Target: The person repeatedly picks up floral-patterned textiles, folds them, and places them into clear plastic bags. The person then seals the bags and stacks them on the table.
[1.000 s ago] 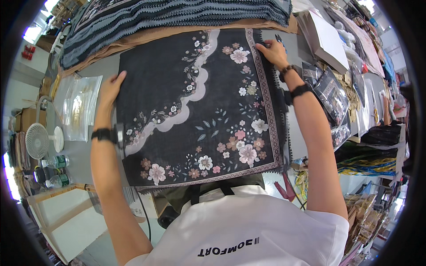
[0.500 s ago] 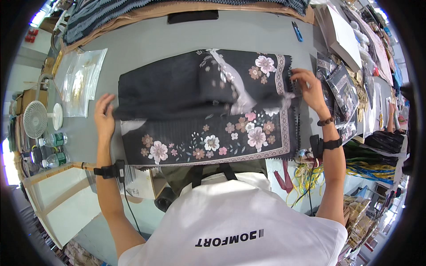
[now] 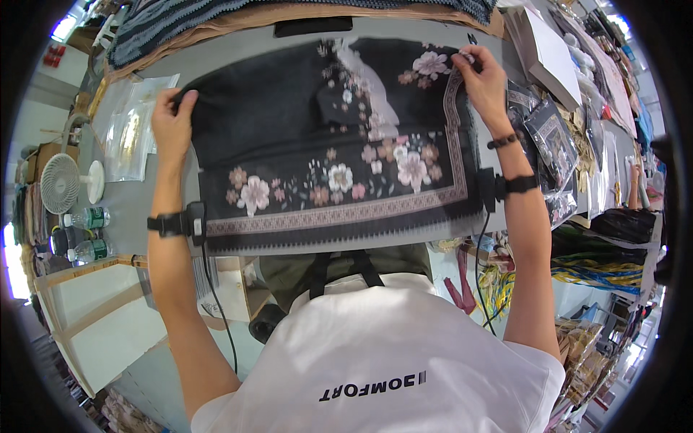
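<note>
A black scarf [image 3: 260,137] with pink, white and brown flowers and a patterned pale border spreads across the grey table in front of me. My left hand [image 3: 173,119] pinches its far left corner between thumb and fingers. At the far right corner my right hand [image 3: 480,76] grips the cloth the same way. The far edge bows upward between both hands, and the fringed near edge lies along the table's front. A pale grey printed band runs down the upper middle of the cloth.
Clear plastic bags [image 3: 133,123] lie at the left, near a small white fan [image 3: 60,182] and water bottles [image 3: 90,250]. A black flat object [image 3: 312,27] and stacked striped cloth [image 3: 289,11] are at the back. Right are a white box [image 3: 545,61] and packaged scarves [image 3: 552,141].
Both hands have moved away from me and closed on the scarf's far corners. The scarf has shifted away from me, its far edge now higher and its fringed near edge showing.
</note>
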Demonstrator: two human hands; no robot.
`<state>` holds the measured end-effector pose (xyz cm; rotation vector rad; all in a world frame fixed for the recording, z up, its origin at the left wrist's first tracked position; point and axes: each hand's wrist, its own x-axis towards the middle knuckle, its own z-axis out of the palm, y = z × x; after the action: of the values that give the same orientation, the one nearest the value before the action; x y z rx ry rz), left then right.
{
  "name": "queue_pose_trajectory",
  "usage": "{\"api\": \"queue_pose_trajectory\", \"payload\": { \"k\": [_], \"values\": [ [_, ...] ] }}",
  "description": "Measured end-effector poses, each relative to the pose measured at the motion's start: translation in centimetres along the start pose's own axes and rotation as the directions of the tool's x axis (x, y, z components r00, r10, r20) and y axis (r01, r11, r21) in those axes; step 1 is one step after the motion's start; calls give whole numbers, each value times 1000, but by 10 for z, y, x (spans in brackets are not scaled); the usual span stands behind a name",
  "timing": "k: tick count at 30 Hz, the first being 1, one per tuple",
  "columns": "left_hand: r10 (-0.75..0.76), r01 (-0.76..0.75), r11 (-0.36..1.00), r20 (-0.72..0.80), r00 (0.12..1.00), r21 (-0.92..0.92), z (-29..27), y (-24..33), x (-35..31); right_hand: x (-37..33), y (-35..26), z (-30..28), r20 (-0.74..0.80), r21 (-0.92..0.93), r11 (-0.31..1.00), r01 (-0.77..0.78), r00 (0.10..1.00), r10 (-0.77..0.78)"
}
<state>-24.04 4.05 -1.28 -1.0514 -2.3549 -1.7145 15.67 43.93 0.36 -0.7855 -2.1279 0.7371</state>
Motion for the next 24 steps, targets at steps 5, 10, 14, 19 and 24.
{"api": "queue_pose_trajectory", "payload": {
  "k": [5, 10, 14, 19, 24],
  "values": [
    [92, -87, 994, -71, 993, 66, -54, 36, -87, -87, -36, -55, 60, -7, 995, 100, 993, -100],
    [-80, 44, 983, 199, 977, 177, -76, 42, -191, -163, -35, -81, 453, -22, 984, 178, 879, -149],
    [-388, 236, 748, 119, 914, 620, -71, 45, -208, -178, -36, -91, 470, 12, 993, 114, 876, -107],
    [-514, 531, 814, 132, 848, -238, -30, 85, -173, -173, -21, -72, 139, -238, 960, -146, 973, 182],
    [-115, 144, 980, 203, 972, -138, 72, 149, -165, -175, -6, -53, 73, -590, 807, 0, 996, 53]
  ]
}}
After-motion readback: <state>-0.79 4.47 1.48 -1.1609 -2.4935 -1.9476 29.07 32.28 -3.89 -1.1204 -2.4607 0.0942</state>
